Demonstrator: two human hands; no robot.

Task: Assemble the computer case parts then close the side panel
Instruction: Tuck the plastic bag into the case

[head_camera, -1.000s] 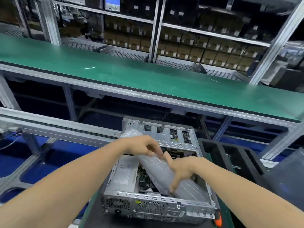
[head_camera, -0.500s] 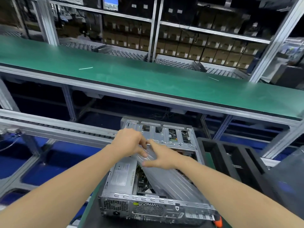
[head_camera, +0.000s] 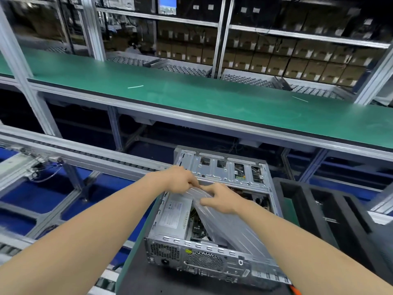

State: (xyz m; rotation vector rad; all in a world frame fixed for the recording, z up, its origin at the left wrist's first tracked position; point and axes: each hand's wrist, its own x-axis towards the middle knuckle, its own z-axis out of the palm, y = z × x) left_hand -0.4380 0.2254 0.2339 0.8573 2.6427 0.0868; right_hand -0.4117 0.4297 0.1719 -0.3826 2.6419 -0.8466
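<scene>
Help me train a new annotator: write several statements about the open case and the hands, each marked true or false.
1. The computer case lies with its side open and the inside showing. True.
2. Both the left hand and the right hand hold the far end of the plastic-wrapped part. True.
3. The plastic-wrapped part lies on the green belt. False: it lies slanted inside the open case.
4. The power supply sits at the case's right side. False: it sits at the left side.
5. A black tray stands right of the case. True.
</scene>
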